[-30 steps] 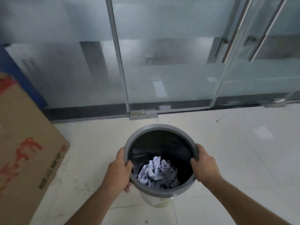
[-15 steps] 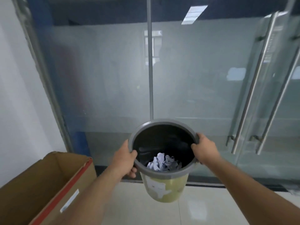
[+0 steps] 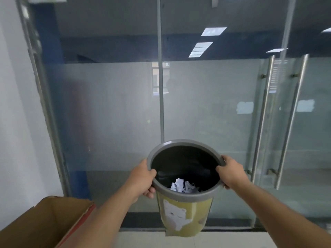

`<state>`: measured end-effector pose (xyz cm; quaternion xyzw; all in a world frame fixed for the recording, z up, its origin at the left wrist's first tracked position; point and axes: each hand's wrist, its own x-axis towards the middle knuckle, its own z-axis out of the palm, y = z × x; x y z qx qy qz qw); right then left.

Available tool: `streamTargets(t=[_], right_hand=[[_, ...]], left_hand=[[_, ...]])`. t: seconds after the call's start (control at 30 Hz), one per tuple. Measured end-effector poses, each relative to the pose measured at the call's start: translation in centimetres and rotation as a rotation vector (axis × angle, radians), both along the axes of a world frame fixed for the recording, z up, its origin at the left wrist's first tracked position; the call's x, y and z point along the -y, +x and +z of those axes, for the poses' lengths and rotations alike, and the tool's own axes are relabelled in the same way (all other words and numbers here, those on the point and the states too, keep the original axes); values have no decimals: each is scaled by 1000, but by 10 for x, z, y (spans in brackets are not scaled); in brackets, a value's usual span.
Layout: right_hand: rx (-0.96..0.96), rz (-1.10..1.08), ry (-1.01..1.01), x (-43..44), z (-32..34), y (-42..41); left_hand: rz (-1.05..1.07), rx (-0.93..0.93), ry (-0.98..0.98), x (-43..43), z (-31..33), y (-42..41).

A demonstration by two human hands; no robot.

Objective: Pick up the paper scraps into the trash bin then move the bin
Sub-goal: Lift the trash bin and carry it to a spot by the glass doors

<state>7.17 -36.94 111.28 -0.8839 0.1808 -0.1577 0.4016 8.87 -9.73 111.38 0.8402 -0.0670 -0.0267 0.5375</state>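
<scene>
At seven o'clock sits a cardboard box (image 3: 44,222); centrally, the left hand (image 3: 143,178) and right hand (image 3: 231,173) clamp opposite rim edges of the lifted trash bin (image 3: 184,213), likely keeping it level so the paper scraps (image 3: 182,185) stay inside.

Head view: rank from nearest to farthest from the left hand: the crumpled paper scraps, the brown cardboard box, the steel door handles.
From the left hand:
1. Crumpled white paper scraps, just right, inside the bin.
2. Brown cardboard box, lower left.
3. Steel door handles, far right on the glass door.

hands: 2 (image 3: 143,178) | trash bin: 1 (image 3: 184,217) | cardboard box: 1 (image 3: 41,222) | door handles: 2 (image 3: 263,119)
</scene>
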Motion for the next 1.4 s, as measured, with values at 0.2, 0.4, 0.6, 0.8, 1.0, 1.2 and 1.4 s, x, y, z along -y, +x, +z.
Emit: streamTargets(t=[0.2,0.4,0.6,0.8,1.0,1.2,1.4], right_hand=[[8,-218,4,75,-5,-56],[-10,-452,-44,163,-8,-119],[24,-531,-33,232,2,-149],[46,-533,2,287,7,-155],[35,-515,14,333,7,-131],[35,-520,23,370,6,-89],[21,-546,16,400,8,-34]], left_hand=[[-166,21,10,89,-1,10],[-351,-36,-28,202,-15,-7],[-432,-53,-17,286,-15,-13],[-446,-8,3,350,-4,-13],[-422,-3,22,396,-3,8],[-423,-2,13,438,-5,55],[-447,-7,-13,469,-2,114]])
